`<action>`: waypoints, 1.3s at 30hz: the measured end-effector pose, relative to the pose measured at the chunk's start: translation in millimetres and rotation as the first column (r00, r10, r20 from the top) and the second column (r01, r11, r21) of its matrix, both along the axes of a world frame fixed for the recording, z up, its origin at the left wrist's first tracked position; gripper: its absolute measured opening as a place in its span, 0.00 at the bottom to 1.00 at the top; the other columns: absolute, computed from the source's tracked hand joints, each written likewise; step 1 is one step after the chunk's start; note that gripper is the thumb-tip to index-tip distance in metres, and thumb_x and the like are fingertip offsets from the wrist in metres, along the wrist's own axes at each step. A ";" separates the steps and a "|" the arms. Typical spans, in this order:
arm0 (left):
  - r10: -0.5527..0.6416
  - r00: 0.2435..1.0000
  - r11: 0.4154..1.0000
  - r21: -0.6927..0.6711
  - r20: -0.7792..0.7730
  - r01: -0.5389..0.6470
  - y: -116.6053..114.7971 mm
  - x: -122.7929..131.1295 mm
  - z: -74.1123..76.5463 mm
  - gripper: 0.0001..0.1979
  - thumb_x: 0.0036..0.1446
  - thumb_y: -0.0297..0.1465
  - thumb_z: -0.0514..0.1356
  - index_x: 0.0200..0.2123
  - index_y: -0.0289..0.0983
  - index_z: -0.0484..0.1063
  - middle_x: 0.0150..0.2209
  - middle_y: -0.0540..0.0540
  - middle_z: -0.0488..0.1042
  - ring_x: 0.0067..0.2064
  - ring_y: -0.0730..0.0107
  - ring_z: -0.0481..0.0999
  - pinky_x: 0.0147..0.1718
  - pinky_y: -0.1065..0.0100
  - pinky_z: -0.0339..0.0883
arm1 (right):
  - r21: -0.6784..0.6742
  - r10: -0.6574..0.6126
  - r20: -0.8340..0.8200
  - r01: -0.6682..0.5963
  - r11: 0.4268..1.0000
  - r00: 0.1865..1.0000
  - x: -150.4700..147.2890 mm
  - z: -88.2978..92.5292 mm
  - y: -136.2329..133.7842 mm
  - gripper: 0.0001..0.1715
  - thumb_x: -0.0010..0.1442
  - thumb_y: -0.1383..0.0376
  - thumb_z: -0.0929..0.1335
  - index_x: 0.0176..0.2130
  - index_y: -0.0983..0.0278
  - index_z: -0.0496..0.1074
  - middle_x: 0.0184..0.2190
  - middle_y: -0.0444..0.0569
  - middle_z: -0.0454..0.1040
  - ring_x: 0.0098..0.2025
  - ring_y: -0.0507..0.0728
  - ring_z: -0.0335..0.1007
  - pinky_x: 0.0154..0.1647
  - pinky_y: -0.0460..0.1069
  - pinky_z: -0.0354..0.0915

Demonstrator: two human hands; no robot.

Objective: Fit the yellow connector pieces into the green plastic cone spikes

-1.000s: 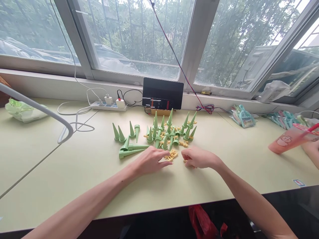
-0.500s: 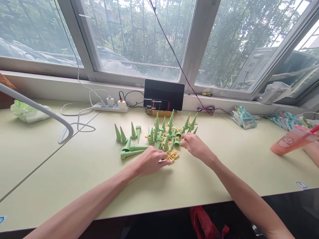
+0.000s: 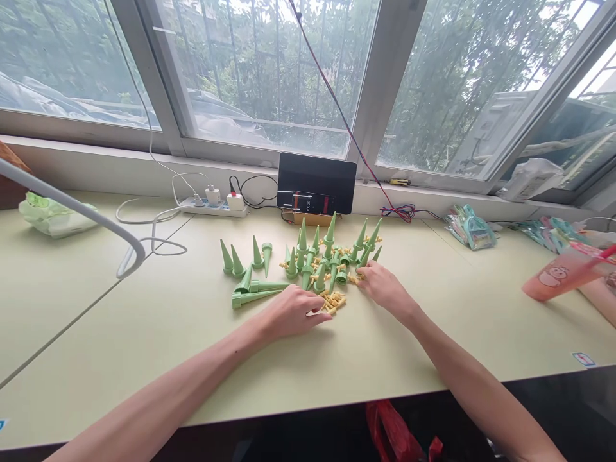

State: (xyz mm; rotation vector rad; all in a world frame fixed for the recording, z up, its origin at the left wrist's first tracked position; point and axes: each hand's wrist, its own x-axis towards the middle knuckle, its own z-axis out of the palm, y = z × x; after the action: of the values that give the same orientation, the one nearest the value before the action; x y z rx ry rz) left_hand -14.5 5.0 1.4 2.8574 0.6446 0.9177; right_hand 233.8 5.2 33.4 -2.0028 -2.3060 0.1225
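Note:
Several green cones (image 3: 302, 239) stand and lie in a cluster on the pale table (image 3: 269, 378), with small yellow pegs among them. A loose pile of yellow pegs (image 3: 334, 300) lies at the cluster's near side. My left hand (image 3: 296, 309) rests at the left of this pile, thumb and fingers apart, with nothing visibly held. At the cluster's right edge, my right hand (image 3: 382, 282) has its fingertips down beside a green cone and some yellow pegs; whether it grips anything is hidden. Left of the cluster, more green cones (image 3: 239, 263) stand or lie on their sides.
A dark tablet (image 3: 317, 183) leans at the back near a power strip (image 3: 212, 206) and cables. Packaged items (image 3: 470, 228) lie back right. A pink drink cup (image 3: 553, 274) is at the right, by another person's arm (image 3: 601, 296). A grey curved bar crosses the left.
My right hand has shifted slightly right and down, and its fingertips are closer together. A green cone beside them shows more fully. My left hand has barely moved.

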 end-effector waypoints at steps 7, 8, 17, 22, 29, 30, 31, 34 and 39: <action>0.020 0.999 1.000 -0.005 -0.034 -0.020 -0.7 0.4 0.6 0.23 0.64 0.38 0.58 0.18 0.36 0.62 0.16 0.54 0.62 0.18 0.79 0.55 0.20 0.69 0.49 | 0.040 0.020 -0.007 -0.019 0.999 1.000 -4.2 -2.6 -3.4 0.09 0.67 0.68 0.64 0.35 0.64 0.72 0.42 0.52 0.68 0.35 0.54 0.68 0.32 0.46 0.58; 0.022 0.999 1.000 -0.004 -0.042 -0.022 -0.7 0.4 0.6 0.23 0.64 0.38 0.58 0.18 0.36 0.62 0.16 0.54 0.62 0.18 0.79 0.55 0.21 0.69 0.49 | 0.038 0.024 -0.005 -0.024 0.999 1.000 -4.2 -3.4 -3.1 0.09 0.67 0.68 0.64 0.35 0.64 0.72 0.41 0.52 0.68 0.35 0.54 0.68 0.32 0.47 0.58; 0.024 0.999 0.999 -0.029 -0.041 -0.025 -0.8 0.1 0.7 0.22 0.64 0.38 0.58 0.19 0.36 0.61 0.17 0.54 0.61 0.19 0.78 0.54 0.21 0.68 0.49 | 0.027 0.040 -0.021 -0.040 0.999 0.999 0.8 -15.0 2.6 0.11 0.68 0.68 0.62 0.33 0.64 0.68 0.36 0.51 0.66 0.33 0.54 0.64 0.32 0.47 0.57; 0.012 1.000 1.000 -0.022 -0.029 -0.013 -0.6 -0.2 1.0 0.22 0.64 0.38 0.58 0.19 0.36 0.61 0.17 0.54 0.61 0.19 0.78 0.54 0.21 0.69 0.49 | 0.015 0.056 -0.023 -0.055 0.998 0.998 4.4 -21.8 2.5 0.10 0.67 0.70 0.59 0.34 0.64 0.65 0.36 0.51 0.65 0.32 0.55 0.63 0.32 0.48 0.57; -0.004 1.000 1.000 0.014 -0.003 0.004 2.3 -2.4 1.6 0.23 0.65 0.39 0.57 0.19 0.36 0.58 0.16 0.55 0.58 0.19 0.79 0.53 0.21 0.70 0.49 | 0.019 0.033 0.039 -0.033 0.999 0.999 1.1 -25.5 -3.3 0.10 0.63 0.76 0.59 0.33 0.64 0.64 0.34 0.52 0.65 0.29 0.55 0.60 0.30 0.49 0.55; -0.015 1.000 0.999 0.043 0.023 0.014 3.8 -3.4 2.3 0.23 0.65 0.38 0.57 0.19 0.36 0.58 0.16 0.56 0.56 0.19 0.79 0.52 0.20 0.70 0.48 | 0.027 0.034 0.021 -0.034 0.999 0.999 1.0 -25.9 -4.4 0.10 0.62 0.76 0.59 0.33 0.64 0.64 0.34 0.52 0.65 0.30 0.55 0.61 0.31 0.49 0.56; -0.022 0.998 0.997 0.073 0.051 0.019 5.5 -4.7 3.4 0.23 0.64 0.37 0.58 0.19 0.37 0.57 0.16 0.56 0.55 0.18 0.79 0.51 0.20 0.69 0.48 | 0.037 0.037 -0.007 -0.036 0.999 0.999 1.4 -26.2 -5.4 0.10 0.62 0.76 0.60 0.32 0.64 0.64 0.34 0.51 0.66 0.32 0.56 0.62 0.32 0.48 0.57; -0.014 0.989 0.988 0.153 0.145 -0.008 11.3 -9.3 8.8 0.22 0.64 0.33 0.58 0.19 0.37 0.56 0.15 0.57 0.53 0.18 0.79 0.49 0.19 0.70 0.46 | 0.060 0.049 -0.110 -0.043 0.997 0.993 4.6 -27.2 -7.4 0.09 0.58 0.76 0.61 0.31 0.63 0.64 0.35 0.51 0.67 0.38 0.57 0.65 0.36 0.48 0.59; 0.029 0.966 0.964 0.248 0.255 -0.095 19.9 -16.2 18.5 0.21 0.63 0.28 0.56 0.18 0.37 0.55 0.15 0.57 0.51 0.17 0.80 0.48 0.17 0.71 0.45 | 0.038 0.062 -0.200 -0.055 0.998 0.978 10.1 -25.9 -6.7 0.10 0.59 0.75 0.62 0.30 0.65 0.68 0.34 0.51 0.70 0.40 0.57 0.66 0.40 0.48 0.61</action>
State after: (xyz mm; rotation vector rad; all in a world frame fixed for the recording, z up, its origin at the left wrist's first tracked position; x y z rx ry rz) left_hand -30.7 25.0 20.0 2.8762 0.6318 1.4427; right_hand 243.9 -1.6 7.5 -1.8155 -2.2256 0.2762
